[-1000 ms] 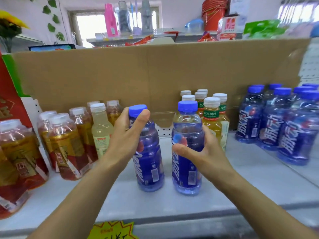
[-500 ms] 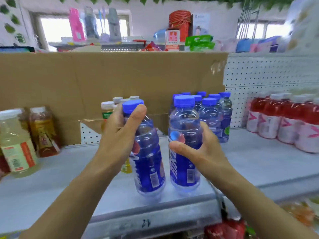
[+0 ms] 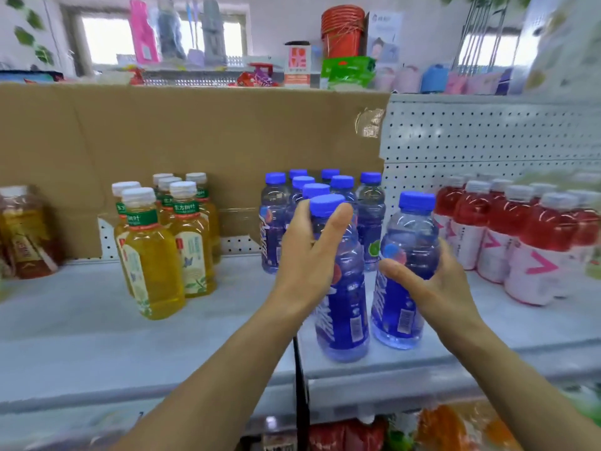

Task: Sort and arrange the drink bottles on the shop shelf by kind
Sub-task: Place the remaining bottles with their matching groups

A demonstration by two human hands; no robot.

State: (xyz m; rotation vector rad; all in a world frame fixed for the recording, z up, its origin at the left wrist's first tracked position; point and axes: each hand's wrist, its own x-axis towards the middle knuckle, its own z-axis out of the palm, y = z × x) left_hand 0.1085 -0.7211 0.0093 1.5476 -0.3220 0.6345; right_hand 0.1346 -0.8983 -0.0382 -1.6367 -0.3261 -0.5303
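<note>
Change: over the last second the two blue-capped bottles travelled rightward along the shelf [image 3: 97, 333], away from the amber tea bottles [image 3: 26, 236] at its left end, past the yellow tea bottles [image 3: 162, 255], to the blue group [image 3: 312, 203].

Left hand [image 3: 312, 258]: its fingers were closed round the neck and shoulder of the left blue bottle [image 3: 344, 314], thumb lying up beside the cap.

Right hand [image 3: 435, 288]: its fingers were wrapped round the waist of the right blue bottle [image 3: 406, 265], thumb across the front.

Where the bottles were: both stood upright near the shelf's front edge, side by side, just in front of the blue group that stood at the shelf's back against the cardboard sheet [image 3: 195, 141].

Contact: their bases looked down on the shelf or barely above it; the blur there made it hard to say which.

Neighbours: the red drink bottles [image 3: 527, 242] stood to the right, the right blue bottle close beside the nearest of them.

Meaning for the task: the pair had reached its own kind, so the carry looked nearly finished; what remained was probably to push them back into the blue rows and let go.

Risk: the gap between blue and red groups looked narrow, so the right bottle could nudge a red one.
</note>
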